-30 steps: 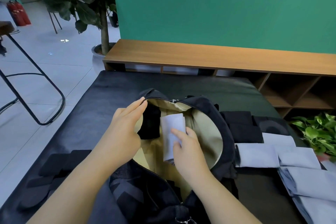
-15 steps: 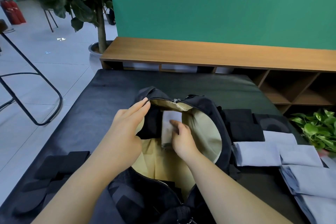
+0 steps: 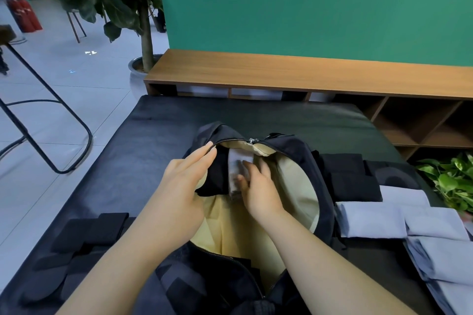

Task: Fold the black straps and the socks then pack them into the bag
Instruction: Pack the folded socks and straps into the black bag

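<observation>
A black bag (image 3: 302, 153) with cream lining lies open on the dark table (image 3: 158, 133). My left hand (image 3: 181, 186) holds its left rim back with straight fingers. My right hand (image 3: 258, 186) is inside the bag, gripping a folded light grey sock (image 3: 238, 161) deep at the far end, beside a black folded item (image 3: 215, 176). More folded grey socks (image 3: 371, 220) lie to the right of the bag. Black straps (image 3: 84, 235) lie at the near left, and black folded pieces (image 3: 350, 176) sit right of the bag.
A wooden shelf unit (image 3: 281, 71) runs behind the table under a green wall. A leafy plant (image 3: 453, 181) sits at the right edge. A tall plant (image 3: 143, 20) and a metal stool frame (image 3: 51, 120) stand on the tiled floor at left.
My right hand has pushed the grey sock from the bag's middle deeper toward its far end. My left hand keeps holding the rim open.
</observation>
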`<state>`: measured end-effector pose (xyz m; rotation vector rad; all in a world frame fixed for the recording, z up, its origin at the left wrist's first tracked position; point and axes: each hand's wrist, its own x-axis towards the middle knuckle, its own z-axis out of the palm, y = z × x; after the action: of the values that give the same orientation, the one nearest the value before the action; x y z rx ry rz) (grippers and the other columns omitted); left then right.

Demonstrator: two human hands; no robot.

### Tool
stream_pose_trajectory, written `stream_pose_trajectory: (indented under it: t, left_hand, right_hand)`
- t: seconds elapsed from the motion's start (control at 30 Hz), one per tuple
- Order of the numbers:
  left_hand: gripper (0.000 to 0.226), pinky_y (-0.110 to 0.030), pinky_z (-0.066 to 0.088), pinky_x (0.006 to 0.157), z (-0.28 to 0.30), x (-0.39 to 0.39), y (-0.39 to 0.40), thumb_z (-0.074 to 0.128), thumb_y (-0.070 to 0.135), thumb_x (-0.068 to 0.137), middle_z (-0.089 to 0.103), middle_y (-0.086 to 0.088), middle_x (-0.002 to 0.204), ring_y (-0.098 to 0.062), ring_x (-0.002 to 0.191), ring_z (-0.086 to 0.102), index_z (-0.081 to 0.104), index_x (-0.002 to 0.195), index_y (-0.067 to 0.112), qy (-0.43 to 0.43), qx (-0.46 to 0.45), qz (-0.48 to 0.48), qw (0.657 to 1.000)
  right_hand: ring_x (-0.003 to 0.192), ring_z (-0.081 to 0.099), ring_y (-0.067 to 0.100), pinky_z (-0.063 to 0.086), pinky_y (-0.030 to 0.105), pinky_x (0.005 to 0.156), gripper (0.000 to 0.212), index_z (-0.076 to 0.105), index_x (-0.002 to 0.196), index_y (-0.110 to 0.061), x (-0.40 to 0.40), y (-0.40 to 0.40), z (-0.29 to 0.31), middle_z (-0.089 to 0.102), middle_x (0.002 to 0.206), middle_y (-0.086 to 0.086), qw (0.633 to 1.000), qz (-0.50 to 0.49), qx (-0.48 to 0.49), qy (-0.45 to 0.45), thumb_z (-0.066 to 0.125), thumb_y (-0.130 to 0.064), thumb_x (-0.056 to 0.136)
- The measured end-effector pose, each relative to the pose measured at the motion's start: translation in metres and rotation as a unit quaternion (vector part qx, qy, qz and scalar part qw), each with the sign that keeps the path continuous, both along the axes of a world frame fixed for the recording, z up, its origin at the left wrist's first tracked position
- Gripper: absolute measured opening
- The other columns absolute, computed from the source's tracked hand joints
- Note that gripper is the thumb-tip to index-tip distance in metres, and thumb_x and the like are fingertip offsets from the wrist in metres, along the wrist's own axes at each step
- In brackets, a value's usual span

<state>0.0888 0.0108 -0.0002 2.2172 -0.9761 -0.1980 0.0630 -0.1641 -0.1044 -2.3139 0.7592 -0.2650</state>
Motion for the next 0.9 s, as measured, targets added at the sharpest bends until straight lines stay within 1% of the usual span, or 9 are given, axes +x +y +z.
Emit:
stream_pose_trajectory:
  t: [0.1,0.17,0.3,0.37,0.47,0.6,0.73,0.83,0.9]
  left_hand:
    - [0.087,0.009,0.018,0.083,-0.002,-0.002,-0.002,0.036,-0.018,0.077,0.007,0.046,0.129,0.014,0.114,0.014,0.021,0.146,0.033,0.003,0.0,-0.005,1.0]
    - [0.087,0.009,0.015,0.084,-0.004,-0.002,-0.002,0.036,-0.017,0.077,0.006,0.047,0.126,0.015,0.115,0.014,0.021,0.146,0.033,0.005,-0.002,-0.01,1.0]
    - [0.088,0.009,0.014,0.085,-0.005,-0.002,-0.002,0.037,-0.018,0.077,0.006,0.047,0.127,0.013,0.116,0.014,0.021,0.146,0.034,0.006,-0.005,-0.012,1.0]
    - [0.087,0.009,0.015,0.085,-0.005,-0.003,-0.002,0.037,-0.017,0.077,0.006,0.047,0.127,0.013,0.116,0.015,0.021,0.145,0.035,0.007,-0.005,-0.012,1.0]
    - [0.087,0.008,0.017,0.087,-0.005,-0.004,-0.002,0.038,-0.017,0.077,0.007,0.047,0.127,0.014,0.116,0.015,0.022,0.145,0.035,0.006,-0.008,-0.012,1.0]
    - [0.087,0.009,0.015,0.086,-0.006,-0.006,-0.001,0.039,-0.018,0.078,0.006,0.047,0.127,0.016,0.116,0.014,0.021,0.145,0.035,0.008,-0.006,-0.01,1.0]
    - [0.088,0.01,0.013,0.085,-0.006,-0.008,-0.002,0.039,-0.018,0.078,0.006,0.046,0.127,0.018,0.115,0.013,0.021,0.145,0.035,0.004,-0.005,-0.007,1.0]
    - [0.088,0.01,0.012,0.085,-0.008,-0.01,-0.002,0.04,-0.017,0.079,0.006,0.044,0.13,0.019,0.114,0.01,0.019,0.146,0.035,0.004,0.0,-0.006,1.0]
    - [0.087,0.01,0.011,0.085,-0.01,-0.012,-0.003,0.04,-0.016,0.08,0.007,0.042,0.132,0.019,0.114,0.01,0.019,0.147,0.034,0.001,0.002,-0.007,1.0]
  right_hand:
    - [0.123,0.046,0.032,0.045,0.037,0.096,0.055,0.026,0.146,-0.037,-0.014,0.008,0.007,-0.005,0.158,-0.003,0.997,0.042,-0.045,0.052,0.044,-0.02,0.096]
    - [0.12,0.051,0.029,0.046,0.034,0.094,0.064,0.025,0.146,-0.038,-0.023,0.013,0.007,-0.01,0.158,-0.005,0.993,0.074,-0.038,0.087,0.044,-0.009,0.092]
    - [0.118,0.056,0.023,0.042,0.018,0.084,0.063,0.026,0.148,-0.031,-0.034,0.022,-0.001,-0.01,0.159,-0.005,0.986,0.123,-0.018,0.115,0.047,-0.008,0.093]
    - [0.121,0.053,0.025,0.04,0.018,0.08,0.061,0.024,0.148,-0.027,-0.031,0.024,-0.003,-0.013,0.159,-0.002,0.984,0.128,-0.005,0.125,0.045,-0.009,0.094]
    - [0.13,0.044,0.031,0.042,0.025,0.09,0.056,0.025,0.147,-0.023,-0.022,0.022,-0.005,-0.013,0.159,0.003,0.983,0.132,-0.015,0.124,0.042,-0.011,0.095]
    - [0.142,0.026,0.026,0.036,0.031,0.106,0.062,0.015,0.151,-0.026,-0.009,0.018,-0.007,-0.019,0.158,0.0,0.98,0.132,0.0,0.146,0.042,-0.011,0.096]
    - [0.14,0.031,0.024,0.037,0.031,0.106,0.06,0.019,0.15,-0.027,-0.008,0.015,-0.004,-0.016,0.158,-0.003,0.983,0.13,0.007,0.129,0.041,-0.013,0.096]
    - [0.135,0.039,0.022,0.039,0.026,0.101,0.056,0.025,0.148,-0.028,-0.018,0.017,0.003,-0.01,0.159,-0.002,0.986,0.135,0.011,0.094,0.043,-0.015,0.096]
    - [0.135,0.039,0.021,0.037,0.024,0.101,0.057,0.028,0.149,-0.026,-0.029,0.019,0.012,-0.003,0.16,-0.003,0.987,0.144,-0.002,0.07,0.044,-0.012,0.096]
